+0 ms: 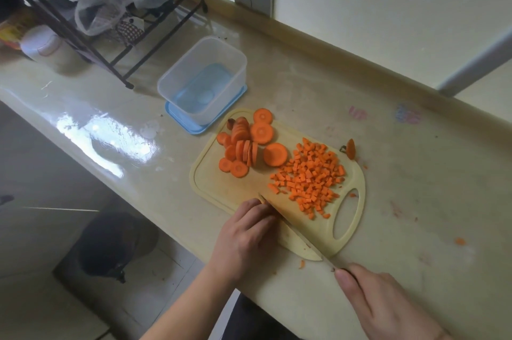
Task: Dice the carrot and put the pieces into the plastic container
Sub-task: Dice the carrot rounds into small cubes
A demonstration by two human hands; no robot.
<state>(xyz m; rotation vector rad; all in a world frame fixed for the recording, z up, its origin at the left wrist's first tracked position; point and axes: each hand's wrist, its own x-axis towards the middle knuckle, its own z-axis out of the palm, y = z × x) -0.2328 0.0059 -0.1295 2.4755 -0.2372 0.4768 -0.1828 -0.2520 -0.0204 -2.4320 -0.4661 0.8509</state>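
Right grip point(385, 303) curls around knife point(293, 231) handle | left grip point(246, 237), fingers bent, presses beside blade on cutting board point(221, 187) | diced carrot point(310, 179) heaped, slices point(246, 145) near plastic container point(177, 82) on tabletop point(415, 201)

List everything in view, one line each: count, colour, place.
cutting board: one, pale yellow, on the counter
carrot slices: a dozen or more, orange, far left of board
diced carrot: one heap, orange, right part of board
carrot end: one, orange, counter beside board
plastic container: one, clear, empty, standing on the lid
lid: one, blue, behind the board
knife: one, blade across the board's near edge
wire rack: one, dark, far left
counter: one, beige
left hand: fingers curled beside the blade
right hand: grip on the knife handle
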